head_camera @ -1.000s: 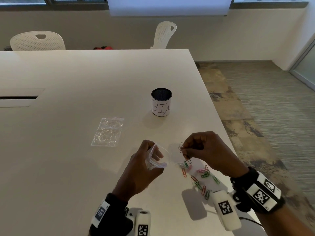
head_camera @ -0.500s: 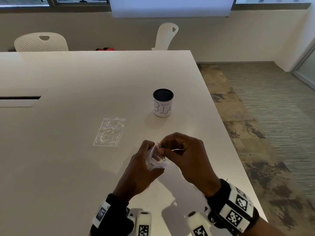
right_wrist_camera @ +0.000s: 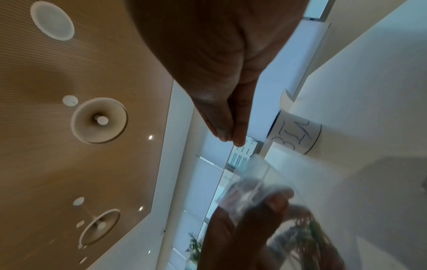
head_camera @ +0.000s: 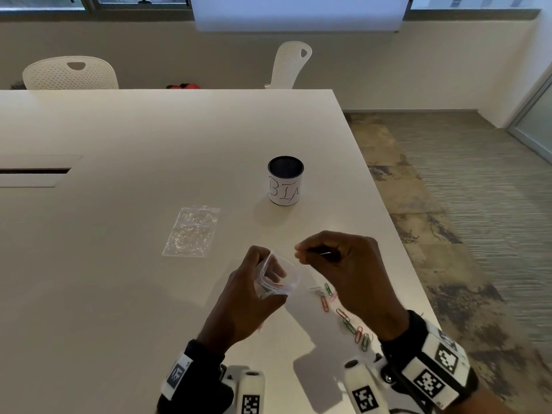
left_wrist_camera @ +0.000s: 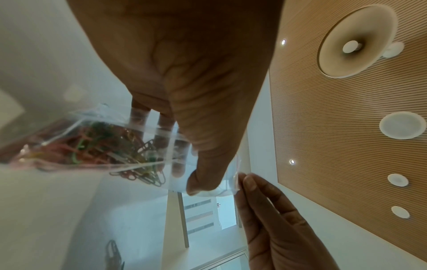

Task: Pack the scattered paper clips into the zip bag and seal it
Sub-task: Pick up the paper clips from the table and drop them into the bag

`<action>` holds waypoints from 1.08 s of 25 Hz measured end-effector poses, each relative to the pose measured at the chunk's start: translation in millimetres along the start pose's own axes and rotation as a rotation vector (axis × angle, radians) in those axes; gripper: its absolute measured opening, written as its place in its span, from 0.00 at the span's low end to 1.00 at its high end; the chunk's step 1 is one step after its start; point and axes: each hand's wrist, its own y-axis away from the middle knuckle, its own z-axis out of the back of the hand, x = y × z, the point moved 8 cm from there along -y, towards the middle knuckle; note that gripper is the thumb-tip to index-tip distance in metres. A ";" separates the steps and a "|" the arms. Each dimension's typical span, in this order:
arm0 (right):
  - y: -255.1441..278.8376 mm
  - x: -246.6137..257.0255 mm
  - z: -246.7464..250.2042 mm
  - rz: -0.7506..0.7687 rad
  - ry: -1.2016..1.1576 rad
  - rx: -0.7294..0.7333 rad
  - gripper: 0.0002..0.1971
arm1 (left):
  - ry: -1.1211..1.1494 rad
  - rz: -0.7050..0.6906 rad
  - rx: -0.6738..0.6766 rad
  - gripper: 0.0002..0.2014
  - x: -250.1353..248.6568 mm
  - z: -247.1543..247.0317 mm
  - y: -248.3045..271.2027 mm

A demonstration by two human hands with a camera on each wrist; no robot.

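An office meeting room: a long white tabletop (head_camera: 149, 138) with perforated white chairs (head_camera: 70, 73), a roll-down screen (head_camera: 298, 13), carpet floor (head_camera: 478, 204) and a slatted wood ceiling (left_wrist_camera: 346, 109).

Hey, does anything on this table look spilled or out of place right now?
Loose paper clips lie strewn on the table under the right hand, still outside the zip bag the left hand holds open.

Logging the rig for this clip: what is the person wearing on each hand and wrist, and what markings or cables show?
Both hands are bare. The left hand has a black cuff with a white square-coded tag. The right hand has a black wrist strap with white blocks printed with black square codes, and a thin dark cable beside it. Below each wrist sits a white cylindrical camera housing bearing a similar code.
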 end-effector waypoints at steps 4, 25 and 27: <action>0.9 -22.2 34.2 -0.095 0.171 0.052 0.05 | 0.023 0.009 -0.002 0.18 4.1 0.3 -0.3; 45.5 -105.2 -6.5 -0.351 0.596 0.430 0.21 | 0.010 -0.011 0.014 0.18 1.9 -1.4 0.2; 37.0 -100.7 -16.0 -0.306 0.621 0.439 0.17 | 0.014 0.003 0.012 0.18 2.1 0.0 1.0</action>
